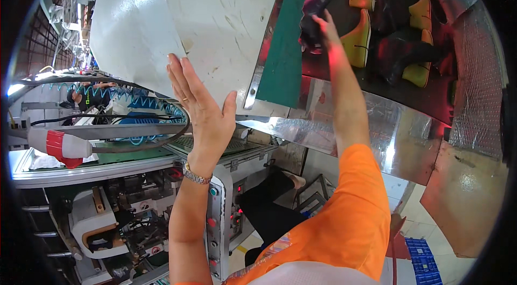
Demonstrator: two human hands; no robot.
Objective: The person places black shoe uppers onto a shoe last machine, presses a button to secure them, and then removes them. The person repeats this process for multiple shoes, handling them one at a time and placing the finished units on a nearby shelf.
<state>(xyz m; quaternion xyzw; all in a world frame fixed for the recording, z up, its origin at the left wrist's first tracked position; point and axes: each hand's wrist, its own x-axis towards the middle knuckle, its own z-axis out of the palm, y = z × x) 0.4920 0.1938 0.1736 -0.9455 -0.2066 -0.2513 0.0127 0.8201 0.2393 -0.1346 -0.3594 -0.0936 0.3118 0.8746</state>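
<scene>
My left hand (202, 104) is raised with its fingers stretched out, holding nothing. Its fingertips lie over or against a large white panel (215, 21); I cannot tell if they touch. A metal-banded watch circles that wrist. Reaching far right, my right hand (329, 32) is closed around a black shoe upper (311, 26) at the left side of a dark conveyor bed (390, 43) lit red. Part of the grip is hidden behind the hand. Several yellow shoe lasts, such as one (356, 43) just right of my hand, lie there among black uppers (398, 59).
A green strip (283, 43) and a shiny metal edge (371, 118) border the bed. At left are a machine with buttons (214, 220), a white and red connector (60, 145) on a cable and blue coiled hoses (142, 102). A blue crate (423, 258) sits lower right.
</scene>
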